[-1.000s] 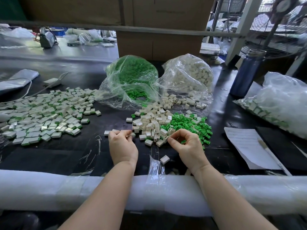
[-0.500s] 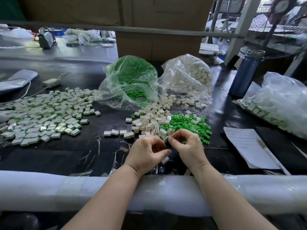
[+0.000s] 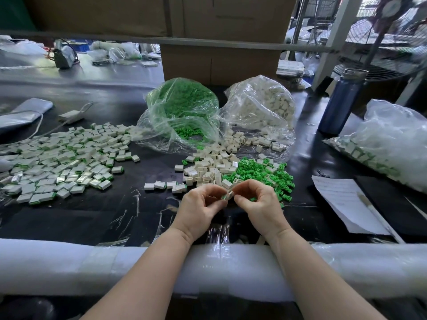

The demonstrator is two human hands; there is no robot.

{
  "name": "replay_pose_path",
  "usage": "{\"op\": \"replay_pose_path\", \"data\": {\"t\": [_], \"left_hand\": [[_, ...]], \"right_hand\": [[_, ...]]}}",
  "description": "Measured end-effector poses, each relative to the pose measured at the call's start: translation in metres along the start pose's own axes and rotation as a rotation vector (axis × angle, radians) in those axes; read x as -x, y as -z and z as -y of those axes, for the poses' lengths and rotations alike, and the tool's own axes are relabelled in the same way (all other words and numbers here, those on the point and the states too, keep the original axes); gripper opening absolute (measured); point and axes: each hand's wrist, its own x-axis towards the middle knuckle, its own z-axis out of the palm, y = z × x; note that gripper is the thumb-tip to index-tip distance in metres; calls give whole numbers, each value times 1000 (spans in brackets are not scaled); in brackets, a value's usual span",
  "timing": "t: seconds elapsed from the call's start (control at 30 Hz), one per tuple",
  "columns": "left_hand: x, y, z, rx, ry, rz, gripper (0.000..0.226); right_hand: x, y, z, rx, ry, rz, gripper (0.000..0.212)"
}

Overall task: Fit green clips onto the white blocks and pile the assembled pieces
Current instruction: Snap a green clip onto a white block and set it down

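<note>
Black and glossy, the worktable (image 3: 69,218) is carrying everything, with a padded white foam roll (image 3: 57,269) running along its near edge under both forearms. At the far left, a broad spread of assembled pieces (image 3: 62,160) is lying flat, white with green edges. Behind it a second bench is holding clutter beneath cardboard boxes (image 3: 221,63). Toward the middle, a clear bag of green clips (image 3: 182,112) is sitting beside a clear bag of white blocks (image 3: 261,107), with loose white blocks (image 3: 212,167) and loose green clips (image 3: 258,172) spilling in front. Just before these, the left hand (image 3: 198,211) and right hand (image 3: 261,204) are meeting, curled fingers pinching one small white block (image 3: 228,195) between their tips. Farther right, paper (image 3: 342,199), a blue bottle (image 3: 339,102) and another filled bag (image 3: 392,139) are resting near a fan.
</note>
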Motion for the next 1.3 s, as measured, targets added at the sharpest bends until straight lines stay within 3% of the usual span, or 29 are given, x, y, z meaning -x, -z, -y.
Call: {"op": "replay_pose_path", "data": {"t": [0.17,0.4,0.73,0.9,1.3], "left_hand": [[0,0,-3,157,52,-25,16],[0,1,-3,181,50,-21,11],[0,0,-1,60,55,-23,21],[0,-2,0,-20,8,-58,14],[1,-1,-4,-75,-6,-54,10]], "right_hand": [[3,-3,2,18,38,150,23],[3,-5,-2,74,88,115,10],[3,-5,-5,256,179,88,9],[4,-6,-3,316,207,68,9],[3,-7,-3,296,187,68,7]]}}
